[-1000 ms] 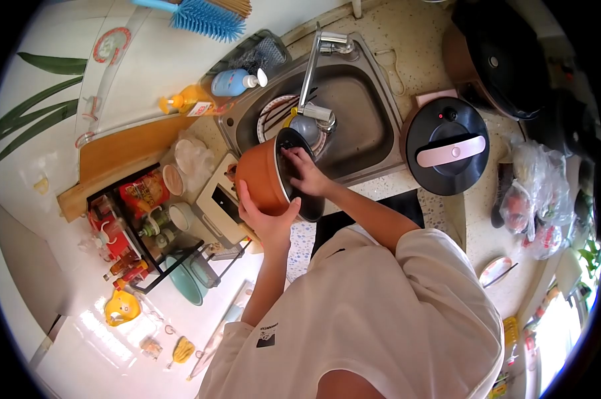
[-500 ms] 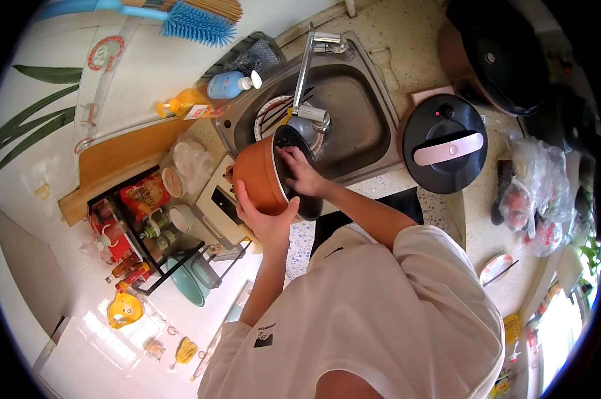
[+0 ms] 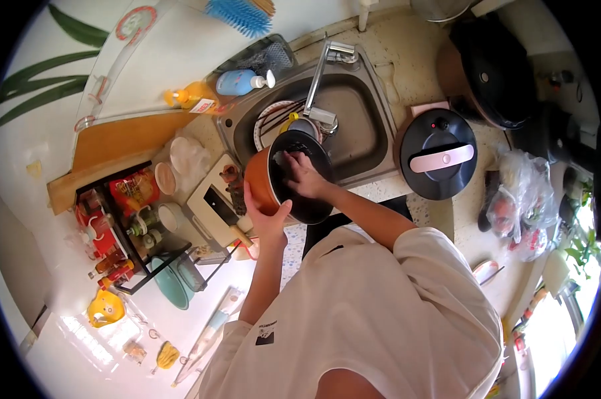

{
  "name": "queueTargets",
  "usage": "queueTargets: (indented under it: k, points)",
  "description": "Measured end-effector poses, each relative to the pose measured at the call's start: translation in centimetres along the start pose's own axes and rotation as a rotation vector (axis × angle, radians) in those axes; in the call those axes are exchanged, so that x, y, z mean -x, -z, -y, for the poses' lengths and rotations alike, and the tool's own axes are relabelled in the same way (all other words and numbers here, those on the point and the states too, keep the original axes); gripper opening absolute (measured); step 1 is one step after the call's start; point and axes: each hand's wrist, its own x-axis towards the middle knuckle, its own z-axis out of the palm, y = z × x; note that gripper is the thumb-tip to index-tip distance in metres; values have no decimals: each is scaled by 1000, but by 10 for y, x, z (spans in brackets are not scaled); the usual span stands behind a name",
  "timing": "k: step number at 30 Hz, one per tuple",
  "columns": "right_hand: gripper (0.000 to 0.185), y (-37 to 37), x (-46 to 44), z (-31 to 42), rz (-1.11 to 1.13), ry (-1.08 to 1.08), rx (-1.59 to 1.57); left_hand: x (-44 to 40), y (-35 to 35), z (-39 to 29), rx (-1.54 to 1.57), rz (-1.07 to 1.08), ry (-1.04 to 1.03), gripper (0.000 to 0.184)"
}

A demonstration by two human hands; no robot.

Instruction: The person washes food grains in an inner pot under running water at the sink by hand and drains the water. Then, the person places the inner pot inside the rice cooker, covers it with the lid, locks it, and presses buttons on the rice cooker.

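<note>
A rice cooker inner pot [image 3: 261, 179], copper-orange outside and black inside, is tilted on its side at the near edge of the sink [image 3: 363, 159]. My left hand [image 3: 267, 216] grips its outer wall and rim from below, thumb at the rim. Inside the pot is my right hand [image 3: 303, 174], its fingers stretched out against the dark inner wall; no tool shows in it. Behind the pot, a plate [image 3: 266, 126] with chopsticks and a small bowl sits in the sink beneath the faucet [image 3: 321, 80].
A black rice cooker [image 3: 440, 156] with a pink handle stands right of the sink. Soap bottles [image 3: 237, 83] line the sink's left rim. At left are a condiment rack [image 3: 124, 233] and a knife block [image 3: 214, 199]. Plastic bags [image 3: 523, 193] lie at the right.
The pot has turned so its black inside faces me more. My right hand has shifted within it, and my left hand still holds the outside. The camera view has shifted slightly.
</note>
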Motion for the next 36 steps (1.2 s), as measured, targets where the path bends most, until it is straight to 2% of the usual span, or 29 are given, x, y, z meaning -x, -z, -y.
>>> queueTargets:
  k: [3, 5, 8, 11, 14, 17, 19, 20, 21, 24, 26, 28, 33, 36]
  points:
    - [87, 8, 5, 8, 72, -49, 196, -9, 21, 16, 248, 21, 142, 106]
    - [85, 17, 8, 21, 124, -81, 307, -14, 34, 28, 373, 64, 166, 103]
    - [73, 21, 14, 31, 1, 41, 499, -22, 49, 53, 493, 155, 176, 96]
    - [55, 32, 17, 37, -27, 145, 479, -27, 56, 66, 634, 216, 227, 94]
    - [37, 55, 22, 64, 6, 138, 249, -31, 54, 72, 692, 270, 222, 92]
    - [33, 86, 37, 85, -50, 107, 90, -37, 55, 77, 710, 307, 217, 91]
    - [33, 97, 50, 63, -174, -47, -160, -42, 58, 87, 695, 293, 224, 91]
    - [31, 102, 56, 52, -305, -116, -281, -45, 60, 92, 700, 306, 229, 91]
    - [29, 110, 62, 36, -367, -232, -315, -49, 62, 96, 703, 321, 234, 91]
    - [25, 136, 70, 8, -599, -330, -188, -57, 61, 102, 722, 339, 263, 91]
    - [25, 155, 64, 3, -643, -338, -138, -63, 60, 108, 729, 348, 287, 92]
    - [33, 174, 49, -8, -605, -295, -10, -69, 59, 116, 732, 361, 311, 92]
    - [59, 211, -22, 9, -379, -305, 295, -70, 43, 99, 766, 417, 330, 94]
    - [68, 222, -73, -7, -252, -271, 579, -70, 36, 108, 773, 416, 300, 93]
